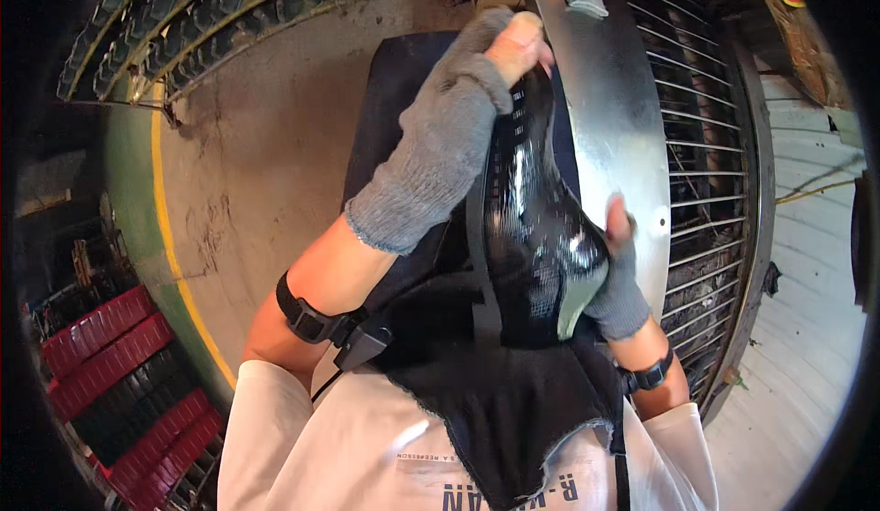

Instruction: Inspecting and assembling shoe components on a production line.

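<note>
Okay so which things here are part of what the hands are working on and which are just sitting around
In hand:
- left hand, gloved, gripping the top of the glossy black rubber piece
- right hand, gloved, on its lower end
- metal plate beside it

Lying about:
- red crates
- row of tyres
- wire cage

gloves (pixel 438 149): grey knitted cloth, matt
black piece (pixel 536 227): glossy, ribbed
curved sheet (pixel 612 108): smooth shiny metal
apron (pixel 500 401): black frayed cloth

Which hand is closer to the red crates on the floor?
Left. The left hand grips the top of the shiny black part, on the side of the red crates. The right hand holds its far edge.
</note>
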`<act>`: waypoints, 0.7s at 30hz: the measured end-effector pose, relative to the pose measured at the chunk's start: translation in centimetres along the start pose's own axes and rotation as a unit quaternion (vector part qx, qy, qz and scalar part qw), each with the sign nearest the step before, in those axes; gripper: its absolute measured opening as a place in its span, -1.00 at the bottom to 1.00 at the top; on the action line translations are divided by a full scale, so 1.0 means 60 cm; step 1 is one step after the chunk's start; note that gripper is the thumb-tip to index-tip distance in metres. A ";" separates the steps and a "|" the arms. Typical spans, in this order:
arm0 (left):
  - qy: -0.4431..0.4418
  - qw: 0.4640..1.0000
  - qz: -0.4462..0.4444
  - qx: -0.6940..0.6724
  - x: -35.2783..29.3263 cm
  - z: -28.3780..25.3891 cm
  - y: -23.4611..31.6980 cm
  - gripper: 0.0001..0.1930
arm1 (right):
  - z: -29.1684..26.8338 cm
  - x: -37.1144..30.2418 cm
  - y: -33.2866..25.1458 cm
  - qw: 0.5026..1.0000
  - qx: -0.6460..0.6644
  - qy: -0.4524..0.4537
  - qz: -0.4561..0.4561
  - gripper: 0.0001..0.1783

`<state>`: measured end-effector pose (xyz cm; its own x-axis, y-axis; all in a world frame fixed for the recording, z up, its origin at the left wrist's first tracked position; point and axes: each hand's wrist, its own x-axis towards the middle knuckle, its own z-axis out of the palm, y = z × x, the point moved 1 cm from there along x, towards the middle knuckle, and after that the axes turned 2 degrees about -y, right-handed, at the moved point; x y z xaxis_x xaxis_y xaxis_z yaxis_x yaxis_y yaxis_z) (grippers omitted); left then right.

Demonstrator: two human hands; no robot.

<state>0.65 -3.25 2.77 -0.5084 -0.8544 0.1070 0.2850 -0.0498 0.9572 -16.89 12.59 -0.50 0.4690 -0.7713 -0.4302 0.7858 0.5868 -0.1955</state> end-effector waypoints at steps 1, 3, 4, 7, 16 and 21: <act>0.034 0.999 -0.019 0.027 -0.006 -0.007 -0.013 -0.53 | -0.023 -0.025 0.011 0.979 -0.188 0.076 -0.019 -0.07; 0.108 0.988 -0.024 -0.106 -0.044 0.034 -0.035 -0.55 | 0.041 -0.030 0.004 0.922 -0.361 0.129 -0.059 -0.18; 0.185 0.956 -0.029 -0.227 -0.070 0.044 -0.052 -0.55 | 0.037 -0.020 0.014 0.924 -0.356 0.132 -0.053 -0.18; 0.245 0.965 0.057 -0.071 -0.098 0.038 -0.071 -0.49 | 0.036 -0.004 0.031 0.936 -0.308 0.150 -0.080 -0.32; 0.093 0.992 -0.042 -0.080 -0.026 -0.047 -0.117 -0.22 | 0.005 0.157 -0.044 0.972 -0.171 0.088 -0.135 -0.52; 0.110 0.969 -0.188 -0.117 -0.125 -0.047 -0.195 -0.27 | -0.062 0.212 -0.013 0.935 -0.237 0.170 -0.200 -0.61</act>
<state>3.44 2.26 -9.98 -0.4332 -0.8420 -0.3215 0.3035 -0.4721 0.8276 -13.02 3.23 -9.09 -0.0421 -0.8770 -0.4787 0.5657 0.3740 -0.7349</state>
